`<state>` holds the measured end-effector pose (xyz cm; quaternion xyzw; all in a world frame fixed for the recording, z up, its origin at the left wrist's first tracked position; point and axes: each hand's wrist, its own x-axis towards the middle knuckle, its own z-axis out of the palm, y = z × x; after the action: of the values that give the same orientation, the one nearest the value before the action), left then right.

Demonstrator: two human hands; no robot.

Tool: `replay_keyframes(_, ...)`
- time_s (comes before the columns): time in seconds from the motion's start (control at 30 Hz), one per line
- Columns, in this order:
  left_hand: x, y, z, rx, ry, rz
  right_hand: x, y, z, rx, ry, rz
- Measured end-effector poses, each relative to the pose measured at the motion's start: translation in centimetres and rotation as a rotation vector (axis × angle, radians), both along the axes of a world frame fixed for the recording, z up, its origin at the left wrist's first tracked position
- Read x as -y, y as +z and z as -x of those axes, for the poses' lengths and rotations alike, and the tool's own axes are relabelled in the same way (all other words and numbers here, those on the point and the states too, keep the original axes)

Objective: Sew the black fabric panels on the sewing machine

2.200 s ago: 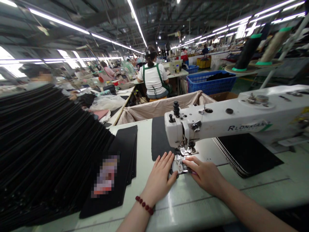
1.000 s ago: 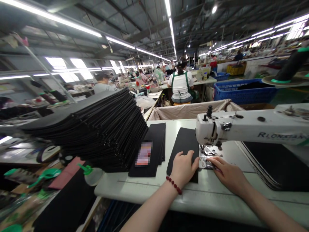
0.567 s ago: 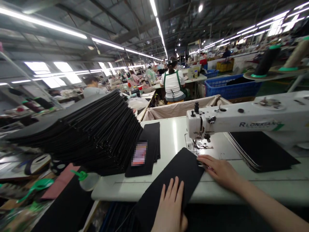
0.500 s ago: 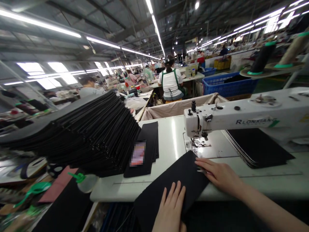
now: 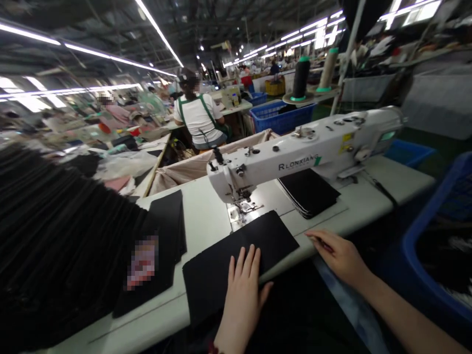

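Both hands are apart: the left hand (image 5: 241, 290) lies flat, fingers spread, on a black panel (image 5: 210, 268); the right hand (image 5: 341, 255) is curled round a small reddish thing (image 5: 326, 247) I can't make out, just beside the panel's near corner. The panel's near side overhangs the tabletop (image 5: 201, 211) under my left palm, so if that palm eased off, I judge the weight could drag it down. With only one hand bearing on it, a push could swing it askew towards the presser foot (image 5: 245, 209), beyond my left fingertips. Swung beyond my right fingers, its corner might knock the neat pile (image 5: 309, 191). Left of my hands, the tall stack (image 5: 73, 236) leans and could slide if bumped.
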<state>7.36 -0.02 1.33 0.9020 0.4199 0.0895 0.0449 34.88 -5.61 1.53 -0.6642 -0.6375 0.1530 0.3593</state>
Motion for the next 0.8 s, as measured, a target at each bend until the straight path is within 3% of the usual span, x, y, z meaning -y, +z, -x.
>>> replay_keyframes(0.17, -0.4, 0.1, -5.4, 0.086, -0.102, -0.032, 2.2, -0.7, -0.2, -0.086, -0.037, 0.105)
replay_keyframes(0.33, -0.4, 0.5, -9.0, 0.127, -0.088, 0.012, 3.2, -0.9, 0.8, -0.076, -0.037, 0.185)
replay_keyframes(0.53, 0.1, 0.0, -9.1, 0.2, -0.041, 0.04, 3.4, -0.6, 1.1, 0.042, -0.027, 0.231)
replay_keyframes(0.8, 0.8, 0.0, -8.4, 0.355, -0.033, 0.119, 1.3, 0.5, 2.4, 0.224, 0.015, 0.224)
